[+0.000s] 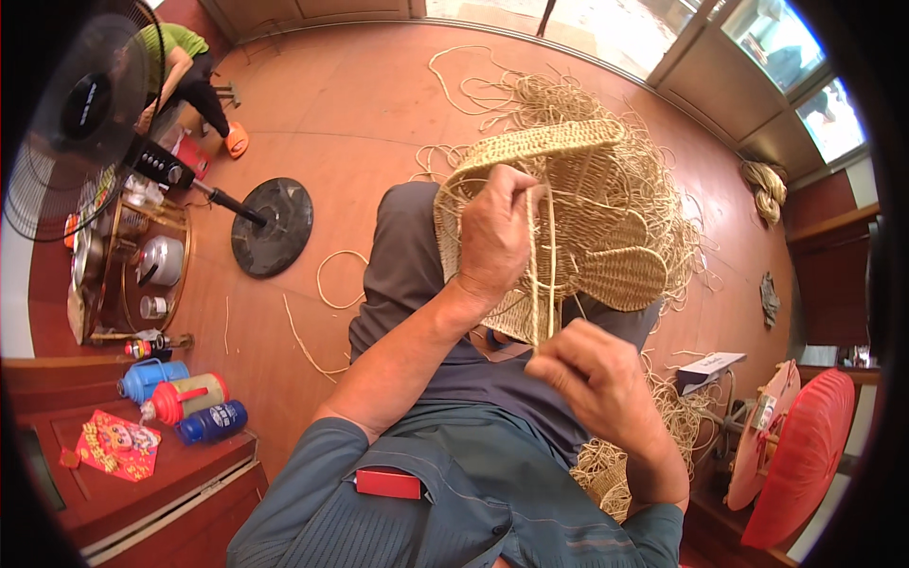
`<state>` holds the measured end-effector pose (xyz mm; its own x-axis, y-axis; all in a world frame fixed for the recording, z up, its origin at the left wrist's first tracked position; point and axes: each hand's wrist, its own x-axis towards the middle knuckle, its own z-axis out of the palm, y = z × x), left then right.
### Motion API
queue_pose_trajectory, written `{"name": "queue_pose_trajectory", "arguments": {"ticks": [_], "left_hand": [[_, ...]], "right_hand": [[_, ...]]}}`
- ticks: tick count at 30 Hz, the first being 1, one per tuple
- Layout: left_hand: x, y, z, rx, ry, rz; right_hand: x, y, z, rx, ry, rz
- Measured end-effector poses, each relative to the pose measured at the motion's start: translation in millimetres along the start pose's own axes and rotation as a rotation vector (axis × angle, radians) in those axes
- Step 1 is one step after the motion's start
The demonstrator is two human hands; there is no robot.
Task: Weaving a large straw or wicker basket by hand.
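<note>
In the centre of the frame, a woven straw piece [573, 213] rests across the person's lap [402, 251], its rounded flap [622, 281] toward the right. The left hand [497, 227] is curled at the upper end of pale cords [536, 275], apparently pinching them; below it, the right hand [597, 379] is closed around their lower ends. The piece looks light and springy, firmest along its braided rim [540, 140], probably the best hold; the cords seem pliable, rough rather than slippery, and liable to fray if yanked.
</note>
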<state>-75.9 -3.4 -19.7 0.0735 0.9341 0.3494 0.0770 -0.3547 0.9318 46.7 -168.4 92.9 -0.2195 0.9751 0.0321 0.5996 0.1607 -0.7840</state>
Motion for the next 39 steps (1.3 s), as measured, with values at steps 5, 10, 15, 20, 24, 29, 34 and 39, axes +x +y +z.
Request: {"name": "queue_pose_trajectory", "arguments": {"ticks": [5, 10, 15, 20, 24, 29, 34, 39], "left_hand": [[11.7, 15.7, -0.1, -0.074, -0.024, -0.175], [20.6, 11.1, 4.7, -0.028, -0.024, -0.227], [22.5, 13.7, 5.9, -0.044, -0.011, -0.204], [24.6, 11.5, 7.1, -0.024, 0.014, -0.204], [21.1, 8.8, 3.8, 0.026, -0.051, -0.21], [18.7, 2.1, -2.1, 0.363, -0.164, -0.01], [24.0, 1.7, -6.6, 0.364, -0.194, 0.038], [22.6, 2.1, -7.6, 0.431, -0.174, 0.124]], "right_hand": [[-13.7, -11.4, -8.7, 0.153, -0.26, -0.042], [4.7, 8.2, -20.6, 0.084, -0.21, 0.038], [37.2, 60.7, -20.6, -0.013, 0.31, 0.124], [65.6, 79.9, -19.1, -0.063, 0.449, 0.162], [87.9, 79.2, -15.6, -0.131, 0.45, 0.234], [108.8, 75.2, -3.1, -0.295, 0.502, 0.075], [132.5, 73.2, 2.6, -0.43, 0.512, 0.106], [144.2, 85.3, 9.6, -0.451, 0.48, 0.114]]}}
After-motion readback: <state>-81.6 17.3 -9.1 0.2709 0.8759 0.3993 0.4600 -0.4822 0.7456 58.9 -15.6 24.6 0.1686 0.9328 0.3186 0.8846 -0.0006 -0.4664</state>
